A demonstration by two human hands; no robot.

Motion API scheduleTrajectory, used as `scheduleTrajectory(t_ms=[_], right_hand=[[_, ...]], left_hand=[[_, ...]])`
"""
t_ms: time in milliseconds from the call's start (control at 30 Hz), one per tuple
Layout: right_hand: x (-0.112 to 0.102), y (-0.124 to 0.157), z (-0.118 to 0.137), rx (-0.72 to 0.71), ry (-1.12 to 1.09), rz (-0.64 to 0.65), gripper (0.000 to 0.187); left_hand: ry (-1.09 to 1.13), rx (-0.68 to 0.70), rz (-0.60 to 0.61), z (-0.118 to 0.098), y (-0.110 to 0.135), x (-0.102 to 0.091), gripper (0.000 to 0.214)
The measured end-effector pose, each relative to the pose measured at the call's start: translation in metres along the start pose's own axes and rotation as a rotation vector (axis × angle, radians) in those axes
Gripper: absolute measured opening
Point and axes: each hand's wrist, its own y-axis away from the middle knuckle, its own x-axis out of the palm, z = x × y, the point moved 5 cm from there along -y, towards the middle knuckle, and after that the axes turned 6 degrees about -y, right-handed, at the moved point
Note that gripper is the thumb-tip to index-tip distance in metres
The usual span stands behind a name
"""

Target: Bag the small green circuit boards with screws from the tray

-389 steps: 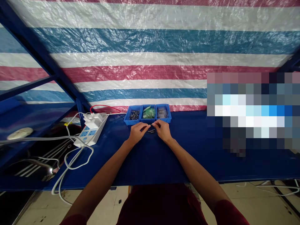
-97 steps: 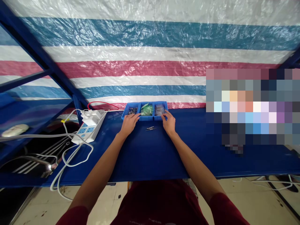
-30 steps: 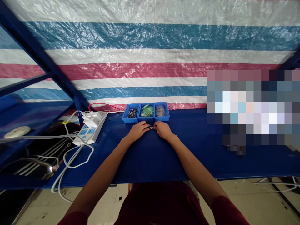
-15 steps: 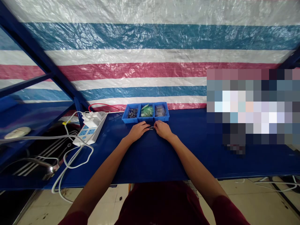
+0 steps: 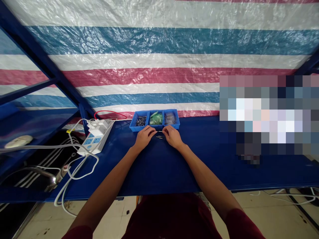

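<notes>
My left hand [image 5: 146,137] and my right hand [image 5: 172,136] pinch the two ends of a thin metal pin [image 5: 159,131], held level just above the table. Its exact kind is too small to make out. Below it, a few similar thin dark pins [image 5: 159,137] lie on the blue tabletop between my hands. Just behind my hands stand three blue bins in a row. The left bin [image 5: 133,126] contains many small metal pieces [image 5: 141,120], the middle one green plastic bags [image 5: 156,118], the right one clear plastic bags [image 5: 169,118].
A white power strip [image 5: 101,142] with plugged-in adapters and looping white cables [image 5: 96,162] is on the left of the blue table [image 5: 159,172]. A striped plastic sheet [image 5: 149,59] hangs behind. A blurred-out area covers the right side. A white mouse [image 5: 18,141] lies far left.
My hands have risen slightly off the tabletop, lifting one pin between my fingertips. The other pins now show on the table beneath it.
</notes>
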Motion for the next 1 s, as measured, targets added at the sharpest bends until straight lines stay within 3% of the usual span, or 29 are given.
scheduleTrajectory(t_ms=[367, 700, 1000], right_hand=[[-0.001, 0.001, 0.001, -0.033, -0.128, -0.057, 0.018], [0.0, 0.002, 0.002, -0.051, -0.12, -0.08, 0.024], [0.0, 0.003, 0.009, -0.085, -0.115, -0.056, 0.027]], left_hand=[[0.106, 0.018, -0.126, -0.004, 0.001, -0.009, 0.031], [0.098, 0.016, -0.109, -0.008, 0.004, -0.008, 0.032], [0.195, -0.007, -0.193, -0.014, 0.003, -0.018, 0.029]])
